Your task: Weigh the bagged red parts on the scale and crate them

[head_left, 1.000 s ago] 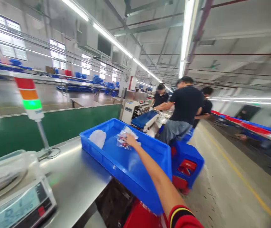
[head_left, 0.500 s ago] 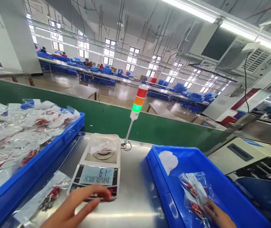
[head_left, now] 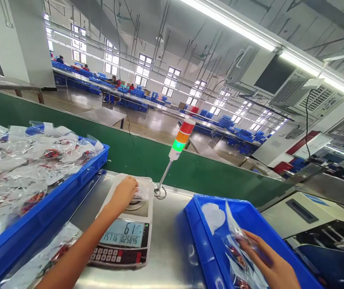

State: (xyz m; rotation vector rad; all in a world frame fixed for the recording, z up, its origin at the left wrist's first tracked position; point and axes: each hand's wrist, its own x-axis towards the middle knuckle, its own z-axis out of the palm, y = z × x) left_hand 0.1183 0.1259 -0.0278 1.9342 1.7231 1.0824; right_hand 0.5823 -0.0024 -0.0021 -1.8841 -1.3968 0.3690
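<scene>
The person's left hand reaches over the pan of a digital counting scale, its fingers bunched down on a small clear plastic bag that lies on the pan. The back of the hand hides the fingertips, so whether they pinch the bag cannot be told. The display reads 61.

The right hand lies in a blue plastic tray, fingers loosely spread across a clear zip bag of red parts, resting on it with no visible grip. The bag's upper edge stands up beyond the fingers. A crumpled white piece lies in the tray's far corner.

Left of the scale, a second blue tray is heaped with clear bags of red parts. One more bag lies on the steel table beneath the left forearm. A stack light stands just behind the scale, before a green conveyor belt.
</scene>
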